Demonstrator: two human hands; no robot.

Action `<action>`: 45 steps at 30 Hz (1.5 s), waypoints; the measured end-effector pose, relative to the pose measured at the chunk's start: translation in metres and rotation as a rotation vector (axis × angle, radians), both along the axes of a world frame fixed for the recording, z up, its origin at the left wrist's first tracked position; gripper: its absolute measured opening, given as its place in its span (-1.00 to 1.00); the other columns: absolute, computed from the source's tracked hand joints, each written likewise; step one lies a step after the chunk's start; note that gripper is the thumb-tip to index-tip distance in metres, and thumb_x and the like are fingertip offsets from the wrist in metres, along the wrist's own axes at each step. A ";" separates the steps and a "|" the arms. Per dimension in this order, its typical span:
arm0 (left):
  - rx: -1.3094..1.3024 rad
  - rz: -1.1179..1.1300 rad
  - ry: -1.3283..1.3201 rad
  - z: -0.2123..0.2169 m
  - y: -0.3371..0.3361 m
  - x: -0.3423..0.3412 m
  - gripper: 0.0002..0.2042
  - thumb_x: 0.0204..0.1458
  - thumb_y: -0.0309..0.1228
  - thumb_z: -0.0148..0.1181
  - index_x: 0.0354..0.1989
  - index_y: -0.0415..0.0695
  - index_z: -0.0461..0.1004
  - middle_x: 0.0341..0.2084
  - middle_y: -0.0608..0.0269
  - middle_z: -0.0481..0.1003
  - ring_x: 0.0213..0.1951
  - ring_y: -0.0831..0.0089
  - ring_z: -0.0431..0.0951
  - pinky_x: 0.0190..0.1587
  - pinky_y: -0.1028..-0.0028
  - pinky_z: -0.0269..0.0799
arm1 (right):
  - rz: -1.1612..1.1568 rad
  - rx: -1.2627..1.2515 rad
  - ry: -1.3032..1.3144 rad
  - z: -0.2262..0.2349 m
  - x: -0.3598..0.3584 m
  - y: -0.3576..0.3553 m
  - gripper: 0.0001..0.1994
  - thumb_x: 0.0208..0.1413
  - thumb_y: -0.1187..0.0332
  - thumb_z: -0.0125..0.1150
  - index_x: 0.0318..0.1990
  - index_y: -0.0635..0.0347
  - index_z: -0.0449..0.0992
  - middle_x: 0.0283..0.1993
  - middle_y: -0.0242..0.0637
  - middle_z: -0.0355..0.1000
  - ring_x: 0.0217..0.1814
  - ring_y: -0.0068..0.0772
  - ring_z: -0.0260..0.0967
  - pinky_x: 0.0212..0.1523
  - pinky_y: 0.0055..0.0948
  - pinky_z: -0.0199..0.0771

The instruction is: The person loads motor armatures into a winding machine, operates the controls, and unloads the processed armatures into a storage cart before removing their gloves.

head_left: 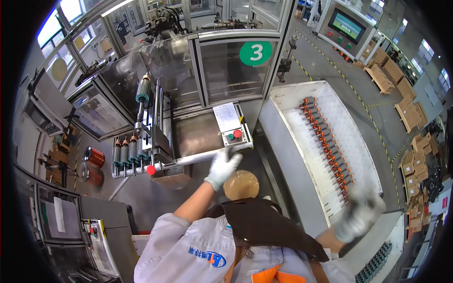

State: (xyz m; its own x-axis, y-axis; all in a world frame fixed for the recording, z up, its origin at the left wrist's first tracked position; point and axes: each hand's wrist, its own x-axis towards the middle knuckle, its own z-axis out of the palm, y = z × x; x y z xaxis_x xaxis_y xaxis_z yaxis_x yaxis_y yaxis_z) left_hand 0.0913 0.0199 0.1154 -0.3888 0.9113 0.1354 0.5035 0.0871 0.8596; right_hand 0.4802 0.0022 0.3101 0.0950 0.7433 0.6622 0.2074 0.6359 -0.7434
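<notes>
A round green sign (255, 53) was fixed to a clear panel (217, 78) in a metal frame. Off to the upper right stood a grey console (325, 23) with a lit screen (347, 25), red and green buttons below it. Yellow-and-black tape (366, 105) ran in long lines across the grey floor (337, 78). Brown cartons (414, 161) were piled along the far right. At the left, a copper-coloured spool (94, 157) sat near another, paler one (91, 175). Bright windows (48, 30) showed at upper left, near a strip light (116, 7).
</notes>
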 end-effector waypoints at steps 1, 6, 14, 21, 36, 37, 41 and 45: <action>-0.042 -0.222 -0.272 0.025 0.006 0.022 -0.47 0.20 -0.10 0.14 0.21 -0.24 0.37 -0.01 0.01 0.50 -0.08 0.24 0.52 0.03 0.29 0.41 | 0.050 -0.010 0.011 0.000 -0.068 0.007 -0.75 0.00 0.57 0.16 -0.13 0.36 0.57 -0.21 -0.16 0.55 -0.17 -0.29 0.50 -0.14 -0.30 0.53; -0.179 -0.631 -0.896 0.098 0.016 0.061 -0.63 0.28 -0.17 0.08 0.08 -0.21 0.44 -0.22 0.29 0.53 -0.30 0.65 0.48 -0.24 0.62 0.41 | 0.334 0.157 -0.899 -0.056 -0.134 0.074 -0.54 0.02 0.54 0.12 0.15 0.32 0.40 0.07 0.02 0.45 0.14 0.01 0.40 0.18 -0.18 0.38; -0.187 -0.187 -0.577 0.024 0.131 0.019 -0.73 0.20 -0.25 0.18 -0.18 -0.26 0.52 -0.45 0.32 0.53 -0.46 0.62 0.47 -0.41 0.55 0.39 | 0.440 -0.101 -0.903 -0.118 -0.129 0.142 -0.43 0.12 0.40 0.11 0.32 0.31 0.24 0.29 0.05 0.29 0.23 0.04 0.33 0.24 -0.06 0.31; -0.543 0.188 -0.045 -0.101 0.225 -0.150 -0.64 0.00 -0.13 0.22 -0.30 -0.23 0.66 -0.44 0.02 0.65 -0.35 0.24 0.68 -0.24 0.32 0.56 | 0.325 -0.483 -0.895 -0.179 -0.046 0.140 -0.43 0.15 0.33 0.15 0.30 0.38 0.25 0.21 0.18 0.34 0.24 0.19 0.31 0.26 -0.09 0.31; 0.073 -0.226 0.045 -0.049 0.218 0.013 -0.55 0.23 -0.27 0.16 0.15 -0.38 0.37 0.05 -0.17 0.49 0.03 0.12 0.52 0.17 0.28 0.39 | -0.493 -1.098 -0.492 -0.233 0.019 -0.135 -0.60 0.22 0.10 0.03 0.00 0.26 0.49 -0.08 0.06 0.52 0.02 0.08 0.46 0.09 -0.08 0.42; 0.096 -0.323 0.094 -0.047 0.208 0.043 -0.55 0.24 -0.28 0.16 0.15 -0.40 0.37 0.05 -0.16 0.49 0.04 0.13 0.52 0.18 0.28 0.38 | -0.467 -1.179 -0.450 -0.225 0.016 -0.156 -0.62 0.22 0.10 0.03 -0.05 0.24 0.51 -0.11 0.04 0.53 0.01 0.07 0.46 0.08 -0.08 0.43; 0.024 -0.897 -0.111 -0.034 0.128 0.182 -0.60 0.22 -0.37 0.13 0.12 -0.42 0.39 0.05 -0.11 0.49 0.06 0.20 0.49 0.19 0.28 0.35 | -0.740 -1.184 -0.389 -0.213 0.016 -0.250 -0.66 0.22 0.13 0.03 -0.14 0.23 0.53 -0.14 0.01 0.53 -0.01 0.07 0.46 0.05 -0.10 0.44; -0.098 -1.397 0.044 -0.070 0.055 0.231 -0.61 0.21 -0.30 0.14 0.05 -0.40 0.43 -0.08 -0.14 0.55 -0.01 0.10 0.55 0.13 0.27 0.40 | -1.147 -1.031 -0.310 -0.173 0.028 -0.324 -0.67 0.19 0.17 0.06 -0.12 0.26 0.55 -0.14 0.02 0.53 -0.01 0.06 0.46 0.05 -0.12 0.45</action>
